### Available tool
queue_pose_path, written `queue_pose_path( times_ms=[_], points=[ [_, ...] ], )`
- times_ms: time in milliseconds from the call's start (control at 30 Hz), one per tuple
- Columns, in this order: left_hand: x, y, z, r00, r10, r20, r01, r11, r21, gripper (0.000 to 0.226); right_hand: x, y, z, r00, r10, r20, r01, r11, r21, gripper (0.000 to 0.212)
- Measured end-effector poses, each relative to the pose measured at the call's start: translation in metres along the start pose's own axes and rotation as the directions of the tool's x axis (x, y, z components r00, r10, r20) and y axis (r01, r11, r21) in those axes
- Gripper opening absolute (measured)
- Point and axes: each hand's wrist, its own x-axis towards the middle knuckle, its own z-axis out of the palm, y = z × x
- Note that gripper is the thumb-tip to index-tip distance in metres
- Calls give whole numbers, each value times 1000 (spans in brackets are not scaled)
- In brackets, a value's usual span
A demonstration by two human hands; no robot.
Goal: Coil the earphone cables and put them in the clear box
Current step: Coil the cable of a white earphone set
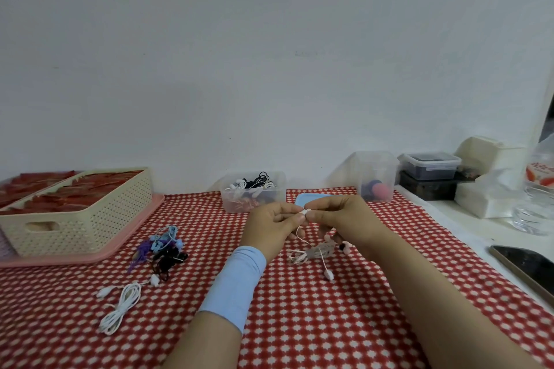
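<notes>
Near the table's (90, 344) left edge, a loose white earphone set (123, 305) lies coiled, with a tangle of blue, purple and black earphones (163, 250) just behind it. The clear box (253, 193) stands at the far edge near the middle and holds white and black cables. In front of it the left hand (271, 229) and right hand (341, 219) meet with fingers curled, thumbs and forefingers pinching a white earbud (305, 212). Its cable hangs down to a second bud (328, 275) on the cloth, beside a pinkish bundle (322, 250).
</notes>
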Motion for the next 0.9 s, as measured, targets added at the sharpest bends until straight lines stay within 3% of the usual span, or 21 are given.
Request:
queue_pose_path(
  times_ms=[200, 433, 667, 800, 900],
  points=[
    [0, 1, -5, 1000, 8, 15, -7, 1000, -16, 10, -1, -4, -3, 994, 25, 104, -29, 999, 37, 17],
    [-5, 6, -10, 988, -38, 148, 53, 994, -100, 16, 1, -1, -8, 947, 168, 275, -223, 958, 183, 16],
    [-3, 2, -8, 984, -51, 169, 88, 973, -214, 12, 6, 1, -10, 941, 132, 313, -220, 940, 262, 19],
    [-3, 3, -9, 985, -68, 160, 92, 984, -150, 13, 5, 4, -6, 956, 176, 236, -218, 961, 168, 22],
    [0, 2, -10, 991, -73, 111, 81, 994, -73, 11, 2, -2, -5, 987, 114, 111, -117, 993, 26, 19]
  ],
)
